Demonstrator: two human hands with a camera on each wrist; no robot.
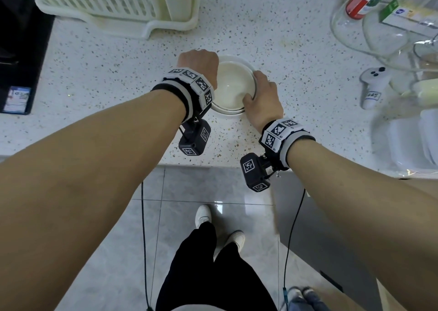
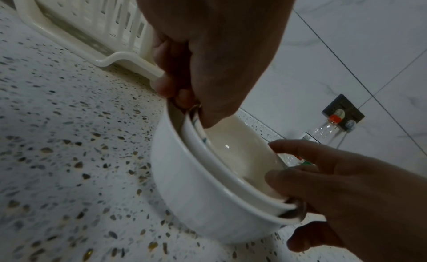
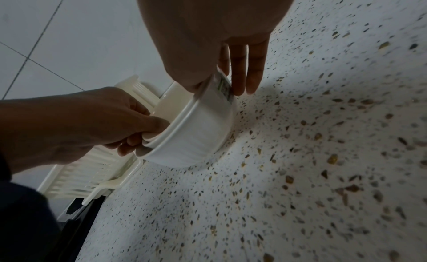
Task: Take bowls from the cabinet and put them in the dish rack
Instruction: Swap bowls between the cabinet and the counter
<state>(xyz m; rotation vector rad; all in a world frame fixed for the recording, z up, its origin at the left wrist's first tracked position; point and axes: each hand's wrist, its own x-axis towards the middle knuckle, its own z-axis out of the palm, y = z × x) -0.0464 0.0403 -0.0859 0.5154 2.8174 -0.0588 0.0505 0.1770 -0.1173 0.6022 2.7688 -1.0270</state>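
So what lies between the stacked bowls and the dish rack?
Only bare speckled countertop separates the stacked bowls from the dish rack; the head view shows this best.

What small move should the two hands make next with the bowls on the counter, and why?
Probably lift the inner bowl out of the outer bowl. The bowls sit nested on the counter, the left hand and right hand grip opposite rims, and the dish rack lies just beyond.
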